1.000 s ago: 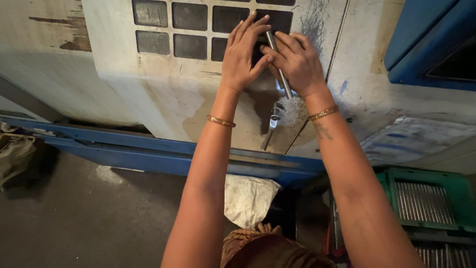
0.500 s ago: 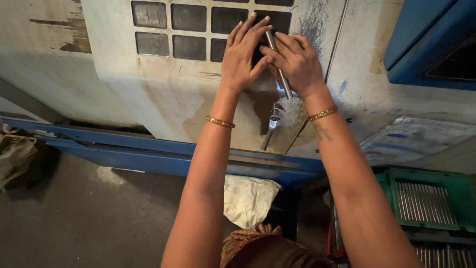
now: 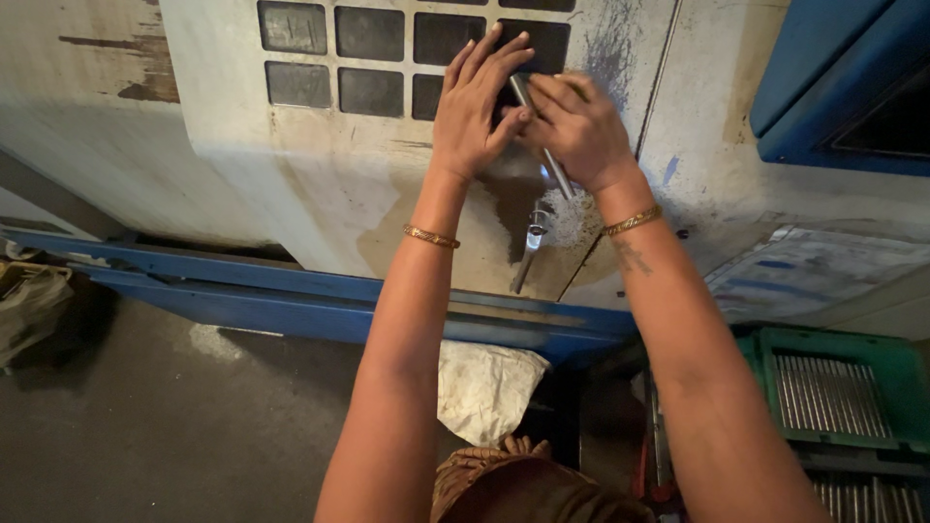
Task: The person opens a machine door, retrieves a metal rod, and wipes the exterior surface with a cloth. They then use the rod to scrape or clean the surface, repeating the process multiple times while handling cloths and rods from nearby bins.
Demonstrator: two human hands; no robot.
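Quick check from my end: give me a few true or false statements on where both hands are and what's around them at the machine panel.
1. The right hand grips a slim metal rod. True.
2. The left hand hangs away from the panel. False: it lies flat on the white machine panel, fingers spread, beside the rod.
3. A green crate of metal rods sits at lower right. True.
4. Both wrists are bare. False: each carries a gold bangle.
5. A red cloth lies on the floor. False: the crumpled cloth is white.
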